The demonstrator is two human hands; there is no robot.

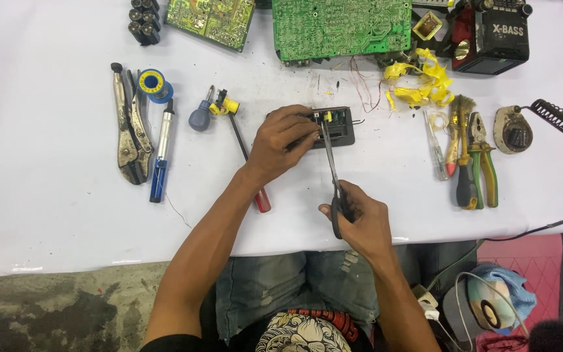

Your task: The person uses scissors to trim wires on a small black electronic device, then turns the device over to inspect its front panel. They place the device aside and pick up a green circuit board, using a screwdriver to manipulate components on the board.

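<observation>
Small black module [337, 126] under left hand [281, 140] grip

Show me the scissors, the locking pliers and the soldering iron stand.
scissors [331, 163]: head view, on the blades.
locking pliers [127, 140]: head view, on the handles.
soldering iron stand [558, 117]: head view, on the coiled holder.

On the white sheet lie 2 green circuit boards [211, 19] [340, 27], 1 locking pliers [128, 127], 1 solder spool [153, 83] and 1 scissors [332, 173].

You have open white sheet [53, 215] along the near left edge, up to the red-handled screwdriver [250, 163]. To your right, the pliers [482, 163] and brush [459, 130] crowd the way; green circuit boards [340, 26] block the far side.
</observation>
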